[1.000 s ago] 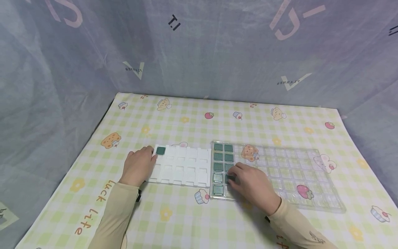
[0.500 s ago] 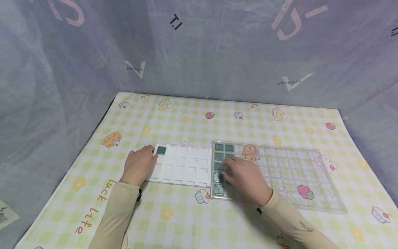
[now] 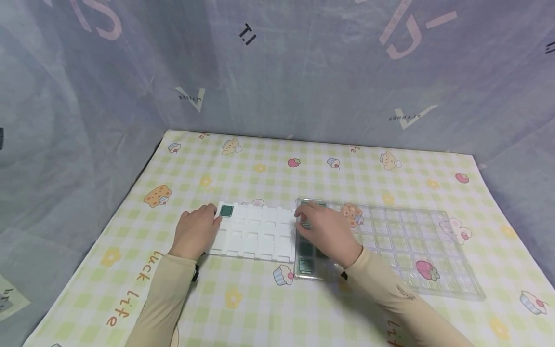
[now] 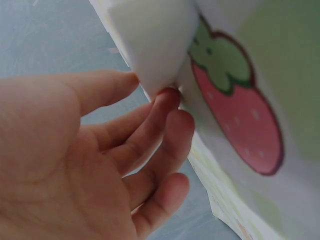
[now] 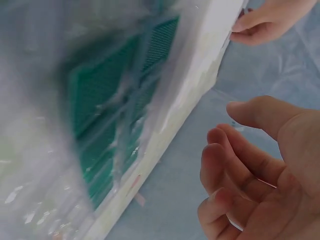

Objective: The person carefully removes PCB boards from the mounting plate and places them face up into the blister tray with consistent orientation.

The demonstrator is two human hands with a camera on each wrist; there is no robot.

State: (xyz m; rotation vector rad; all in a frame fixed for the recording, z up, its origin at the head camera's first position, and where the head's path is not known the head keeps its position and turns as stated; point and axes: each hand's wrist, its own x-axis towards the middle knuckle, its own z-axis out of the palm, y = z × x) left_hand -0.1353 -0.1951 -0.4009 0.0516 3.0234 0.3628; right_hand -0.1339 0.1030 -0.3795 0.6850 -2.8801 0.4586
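Note:
At the left end of the white tray (image 3: 256, 231), my left hand (image 3: 196, 231) grips its edge. Thumb and fingertips pinch a white corner (image 4: 160, 40) of it in the left wrist view. One green square chip (image 3: 226, 211) lies in the tray's far-left pocket. My right hand (image 3: 327, 230) hovers over the left part of a clear compartment tray (image 3: 403, 241). Its thumb and fingers are loosely bent and apart, with nothing between them in the right wrist view. Green chips (image 3: 306, 266) sit in the clear tray's left columns, partly hidden under that hand.
The two trays stand side by side, almost touching, on a checked tablecloth (image 3: 243, 308) with printed cartoons. Clear compartments continue to the right of the chips. A grey-blue cloth (image 3: 295, 72) hangs behind the table and along its sides.
My right hand has moved up and left, from a chip in the clear tray's second column toward the tray's far-left corner. The left hand stays at the white tray's edge.

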